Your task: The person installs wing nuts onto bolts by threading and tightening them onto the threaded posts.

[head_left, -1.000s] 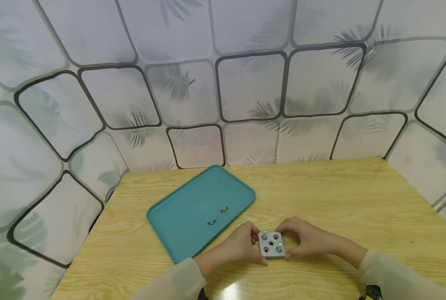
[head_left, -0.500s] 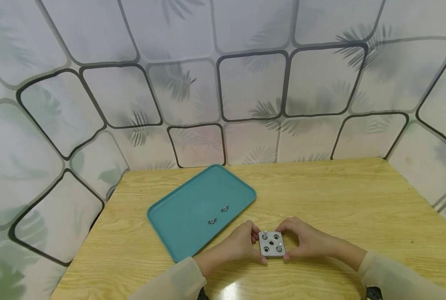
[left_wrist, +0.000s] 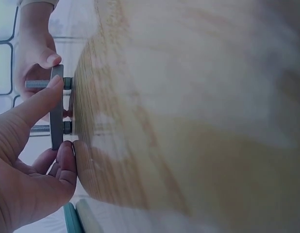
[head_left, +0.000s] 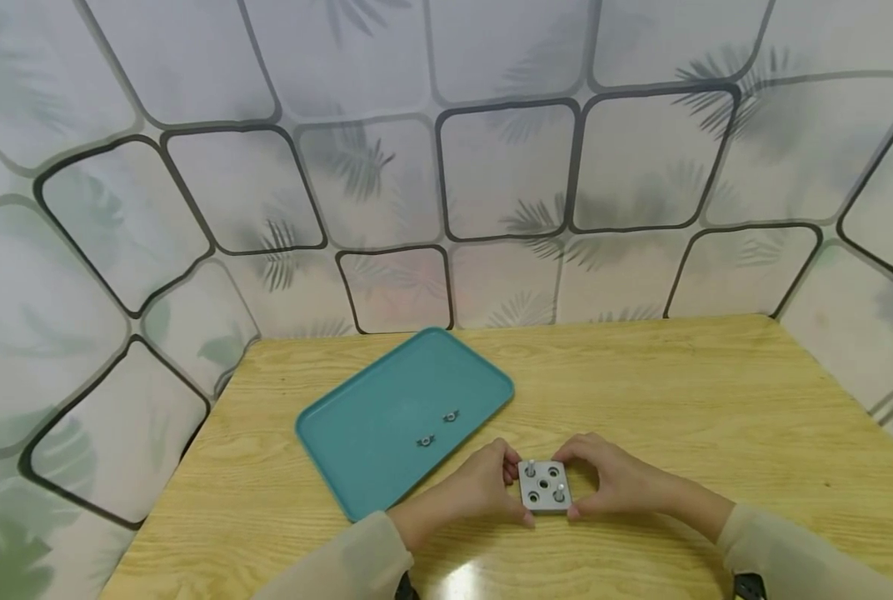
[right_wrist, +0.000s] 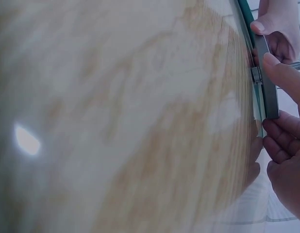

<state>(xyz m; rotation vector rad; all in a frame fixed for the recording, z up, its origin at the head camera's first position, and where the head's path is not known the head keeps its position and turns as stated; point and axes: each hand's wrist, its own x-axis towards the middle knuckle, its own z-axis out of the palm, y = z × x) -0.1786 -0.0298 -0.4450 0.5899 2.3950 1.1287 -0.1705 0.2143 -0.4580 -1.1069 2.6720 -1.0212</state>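
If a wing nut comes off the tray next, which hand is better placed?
Probably the left hand: it grips the plate on the side nearer the tray and wing nuts, while the right hand, on the plate's opposite side, could steady it.

There is room to reach behind the metal plate (head_left: 544,494), but two bolts (left_wrist: 37,84) poke up and the tray (head_left: 394,400) blocks the left.

**Cream Being Worn, Black Being Glimpsed**

The forearms are being covered by a long, pale cream left sleeve (head_left: 345,560) and a matching right sleeve (head_left: 784,546), with soft shading being shown on the cloth. The left hand (head_left: 484,485) and the right hand (head_left: 613,477) are being left bare. Below the left cuff, a small black item (head_left: 406,587) is being glimpsed; by the right sleeve, a second black piece (head_left: 750,586) is being cut off by the lower edge.
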